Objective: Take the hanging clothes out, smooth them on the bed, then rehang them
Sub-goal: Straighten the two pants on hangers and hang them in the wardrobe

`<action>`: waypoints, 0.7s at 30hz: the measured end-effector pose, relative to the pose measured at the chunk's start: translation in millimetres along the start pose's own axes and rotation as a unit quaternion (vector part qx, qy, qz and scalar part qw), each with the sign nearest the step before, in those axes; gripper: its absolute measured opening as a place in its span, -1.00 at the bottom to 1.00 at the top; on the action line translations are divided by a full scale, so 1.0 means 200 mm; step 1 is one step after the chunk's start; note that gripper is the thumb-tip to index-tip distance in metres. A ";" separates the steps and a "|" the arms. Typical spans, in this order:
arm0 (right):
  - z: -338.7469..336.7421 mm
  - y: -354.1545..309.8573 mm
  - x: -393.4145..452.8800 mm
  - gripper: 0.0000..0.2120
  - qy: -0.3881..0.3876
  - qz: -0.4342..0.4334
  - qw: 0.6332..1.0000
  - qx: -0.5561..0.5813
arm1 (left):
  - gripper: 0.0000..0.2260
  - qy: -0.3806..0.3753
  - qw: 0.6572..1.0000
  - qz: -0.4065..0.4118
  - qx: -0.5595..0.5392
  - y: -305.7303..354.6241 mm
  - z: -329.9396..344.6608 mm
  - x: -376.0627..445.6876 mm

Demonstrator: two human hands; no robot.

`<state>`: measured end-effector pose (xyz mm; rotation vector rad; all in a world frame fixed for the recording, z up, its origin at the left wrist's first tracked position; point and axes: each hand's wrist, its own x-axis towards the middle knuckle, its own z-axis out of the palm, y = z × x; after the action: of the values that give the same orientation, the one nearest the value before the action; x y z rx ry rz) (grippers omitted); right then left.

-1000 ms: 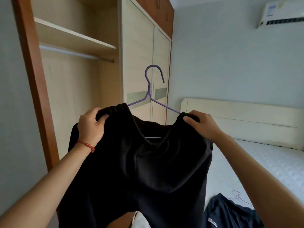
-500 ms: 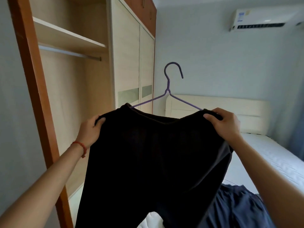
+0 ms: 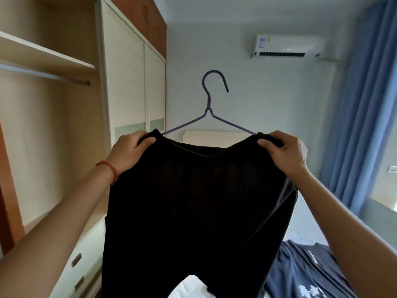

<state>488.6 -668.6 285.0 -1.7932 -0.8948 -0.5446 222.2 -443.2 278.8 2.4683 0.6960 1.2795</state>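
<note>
Head view: one black garment [image 3: 199, 207] hangs on one purple hanger [image 3: 209, 114], held level in the air, left hand [image 3: 129, 152] and right hand [image 3: 283, 153] each pinching a shoulder end, wardrobe rail [image 3: 43, 75] up-left, nearer the left hand; one dark shirt [image 3: 309, 269] on the bed.

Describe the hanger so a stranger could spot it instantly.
Start at the pale wall under the air conditioner. In front of it, both hands hold up a black garment. The purple hanger rises from its top edge, thin wire, hook free.
</note>
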 end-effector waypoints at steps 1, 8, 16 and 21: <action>-0.07 0.03 0.00 -0.78 0.003 0.001 1.000 -0.004 | -0.65 -0.007 1.000 0.001 -0.002 0.05 0.04 0.00; -0.50 0.27 0.00 -0.75 0.009 -0.007 0.999 -0.042 | -0.57 0.041 0.999 0.010 -0.016 0.46 0.27 -0.02; -0.57 0.47 -0.07 -0.76 -0.068 -0.026 0.995 -0.068 | -0.60 0.127 0.992 -0.012 -0.001 0.57 0.40 -0.17; -0.38 0.58 -0.09 -0.78 -0.139 -0.003 0.989 -0.057 | -0.68 0.090 0.994 -0.056 0.028 0.45 0.51 -0.21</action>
<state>570.3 -769.3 233.8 -2.0035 -1.0763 -0.3592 311.1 -543.6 231.5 2.3396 0.9123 1.4697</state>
